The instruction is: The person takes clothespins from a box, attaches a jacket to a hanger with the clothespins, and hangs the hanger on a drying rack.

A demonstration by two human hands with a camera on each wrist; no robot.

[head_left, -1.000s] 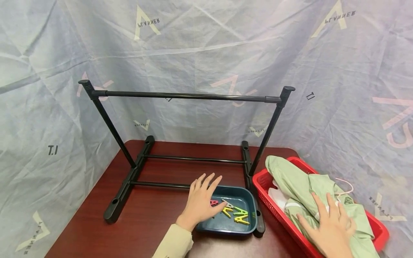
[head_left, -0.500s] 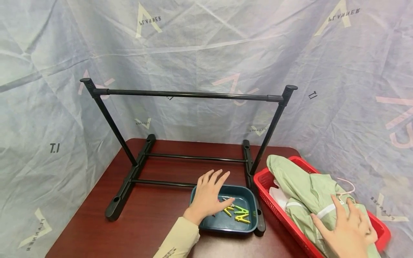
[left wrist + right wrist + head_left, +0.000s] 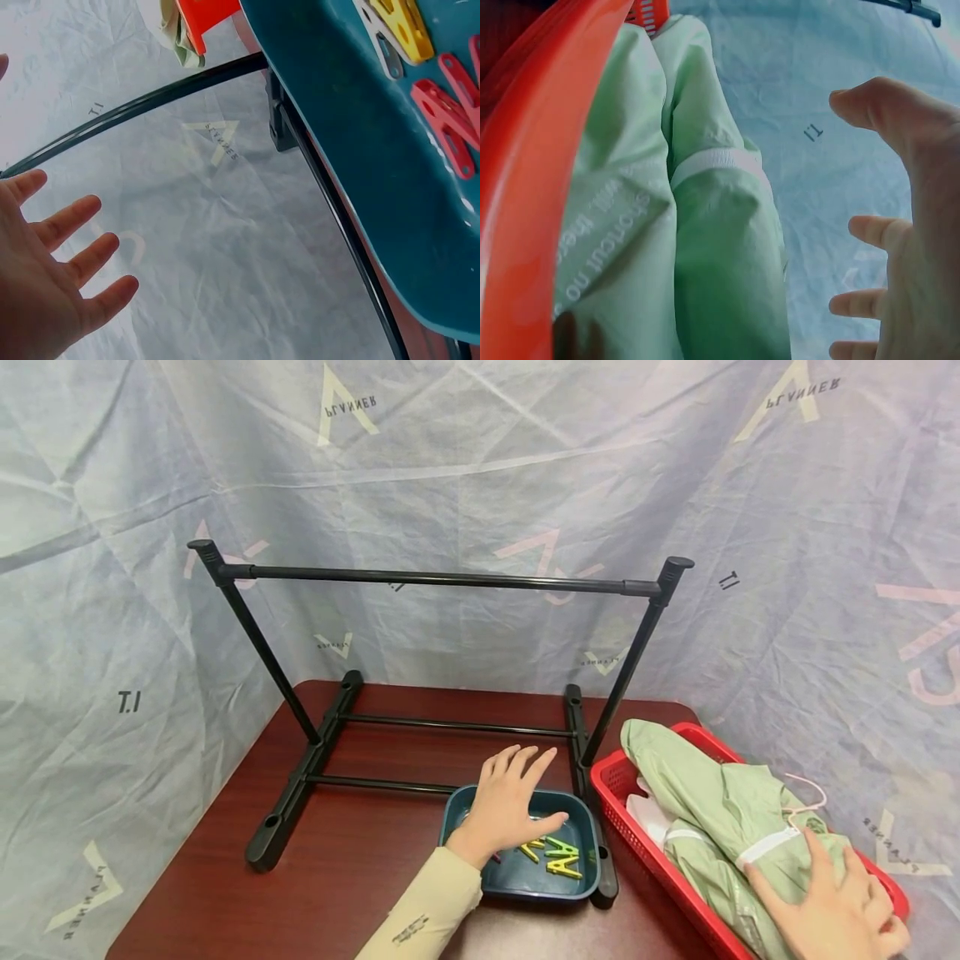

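Note:
My left hand [image 3: 510, 810] hovers over a dark teal tray [image 3: 536, 893], fingers spread and holding nothing. Several coloured clothespins [image 3: 562, 866] lie in that tray, partly covered by the hand in the head view; red, yellow and white clothespins [image 3: 450, 124] show in the left wrist view. At the right, a light green garment [image 3: 708, 802] with white bands lies bundled in a red basket [image 3: 637, 839]. A thin pink hook [image 3: 813, 789] sticks up from the garment. Over the basket's near right part is my right hand [image 3: 836, 906], fingers apart; the right wrist view shows it separate from the cloth.
A black rack [image 3: 442, 578] with a high crossbar stands on the dark red table [image 3: 360, 877]. Its right foot [image 3: 603, 881] runs between tray and basket. Something white [image 3: 648, 817] lies under the garment. A printed grey sheet [image 3: 450, 468] hangs behind the table.
My left hand has moved right across the tray. The right hand has shifted right and toward the near side, uncovering more of the garment. The garment itself stays in the basket.

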